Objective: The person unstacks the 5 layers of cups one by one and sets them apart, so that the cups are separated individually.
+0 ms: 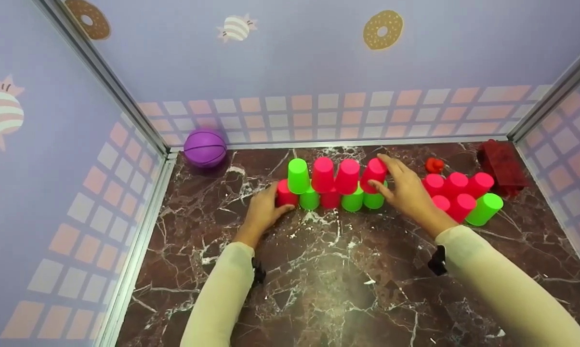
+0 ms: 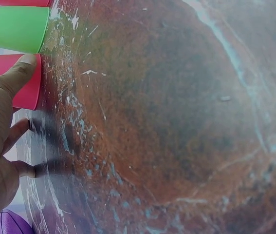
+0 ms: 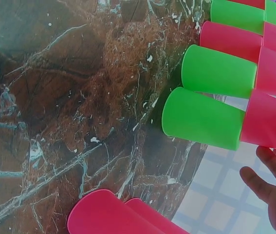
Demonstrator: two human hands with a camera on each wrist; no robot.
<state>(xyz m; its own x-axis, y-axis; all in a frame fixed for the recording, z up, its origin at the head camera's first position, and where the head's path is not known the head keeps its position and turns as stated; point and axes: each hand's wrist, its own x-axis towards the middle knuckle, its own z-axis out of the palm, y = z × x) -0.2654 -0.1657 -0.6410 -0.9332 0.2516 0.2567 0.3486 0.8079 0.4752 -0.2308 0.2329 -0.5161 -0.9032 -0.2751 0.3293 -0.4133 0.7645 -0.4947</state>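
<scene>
Pink cup, pinched in the curved right hand, looks light and slick; hold its sides. Left hand pinches another cup.

The left hand and right hand (arms sleeved) reach forward, thumbs spread.

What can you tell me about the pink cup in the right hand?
The pink cup looks like smooth, opaque plastic, tapering to a narrower closed end. It is upside down, closed end up, at the right end of the upper row. Its wide end meets the top of the rightmost green cup in the lower row. The right hand holds it between thumb and fingers; whether its weight rests fully below cannot be told.
</scene>
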